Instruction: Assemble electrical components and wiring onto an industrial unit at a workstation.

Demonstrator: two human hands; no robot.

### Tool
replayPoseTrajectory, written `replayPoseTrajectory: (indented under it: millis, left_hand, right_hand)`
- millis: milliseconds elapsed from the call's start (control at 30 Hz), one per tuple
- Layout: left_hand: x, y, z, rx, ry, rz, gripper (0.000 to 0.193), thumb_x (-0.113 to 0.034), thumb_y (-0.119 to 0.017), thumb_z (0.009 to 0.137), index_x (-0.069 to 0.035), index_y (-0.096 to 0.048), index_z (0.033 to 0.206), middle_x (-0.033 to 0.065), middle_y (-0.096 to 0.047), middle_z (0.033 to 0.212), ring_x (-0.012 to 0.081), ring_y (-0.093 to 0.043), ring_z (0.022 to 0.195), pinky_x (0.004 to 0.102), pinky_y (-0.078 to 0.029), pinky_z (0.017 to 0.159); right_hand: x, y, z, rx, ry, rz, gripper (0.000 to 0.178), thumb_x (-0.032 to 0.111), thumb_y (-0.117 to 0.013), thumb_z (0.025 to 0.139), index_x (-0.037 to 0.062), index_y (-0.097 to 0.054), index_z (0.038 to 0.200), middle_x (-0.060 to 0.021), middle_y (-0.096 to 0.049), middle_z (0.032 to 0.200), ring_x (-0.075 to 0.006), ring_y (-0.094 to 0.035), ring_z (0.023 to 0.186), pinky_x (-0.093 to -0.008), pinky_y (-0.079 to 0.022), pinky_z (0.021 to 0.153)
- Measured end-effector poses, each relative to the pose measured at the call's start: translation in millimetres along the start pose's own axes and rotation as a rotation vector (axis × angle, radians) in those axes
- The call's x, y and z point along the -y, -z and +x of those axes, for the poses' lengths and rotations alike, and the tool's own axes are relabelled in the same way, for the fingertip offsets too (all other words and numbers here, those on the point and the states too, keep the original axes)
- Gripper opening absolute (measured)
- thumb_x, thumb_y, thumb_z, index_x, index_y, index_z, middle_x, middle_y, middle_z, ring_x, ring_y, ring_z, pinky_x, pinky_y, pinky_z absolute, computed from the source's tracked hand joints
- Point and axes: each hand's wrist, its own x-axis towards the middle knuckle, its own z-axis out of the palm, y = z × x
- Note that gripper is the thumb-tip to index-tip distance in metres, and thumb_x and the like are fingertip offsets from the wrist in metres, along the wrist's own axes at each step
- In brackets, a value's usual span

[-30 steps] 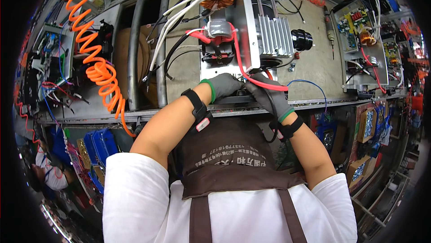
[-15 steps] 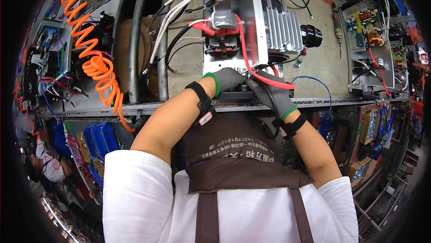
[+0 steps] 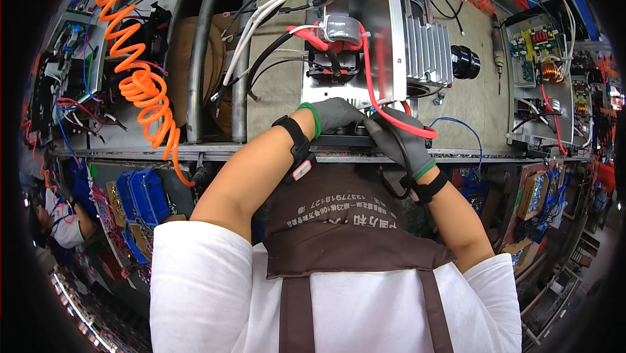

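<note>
Both my hands wear grey gloves with green cuffs and meet at the near edge of an open metal chassis. My left hand is closed, its fingertips pressed in at that edge. My right hand is closed beside it, fingers pointing inward; whatever small thing lies between the fingertips is hidden. A thick red cable loops down from a grey-wrapped coil and passes over my right hand. Along that hand a black cable hangs toward the apron. Silver finned heat sinks stand on the chassis's right side.
An orange coiled hose hangs at the left, near metal rails. White wires fan out left of the chassis. A screwdriver-like tool and another circuit assembly lie at right. Blue bins sit below the bench edge.
The view has shifted slightly, so the chassis and bench appear a little farther right and lower. My hands stay together at the chassis's near edge, with only slight movement.
</note>
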Motion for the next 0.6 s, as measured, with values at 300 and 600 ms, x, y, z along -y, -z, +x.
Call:
replayPoseTrajectory:
  millis: [300,600]
  left_hand:
    - [8,-17,16,-0.018,-0.127,0.611,0.024,-0.011,-0.047,0.086,-0.003,-0.062,0.103,0.0212,-0.064,0.098,0.036,-0.063,0.092,0.044,-0.05,0.079]
    - [25,-12,18,-0.008,-0.086,0.417,0.028,-0.025,-0.05,0.088,-0.016,-0.062,0.112,0.0126,-0.064,0.085,0.0281,-0.064,0.08,0.0374,-0.051,0.07]
  right_hand:
    - [5,0,0,-0.012,-0.011,-0.064,0.028,0.033,-0.059,0.084,0.0064,-0.062,0.076,-0.0127,-0.061,0.069,-0.0325,-0.061,0.066,-0.0399,-0.047,0.057]
    - [7,2,-2,-0.012,-0.013,-0.026,0.028,0.034,-0.058,0.085,0.0072,-0.061,0.076,-0.0122,-0.061,0.067,-0.0328,-0.061,0.066,-0.0403,-0.047,0.056]
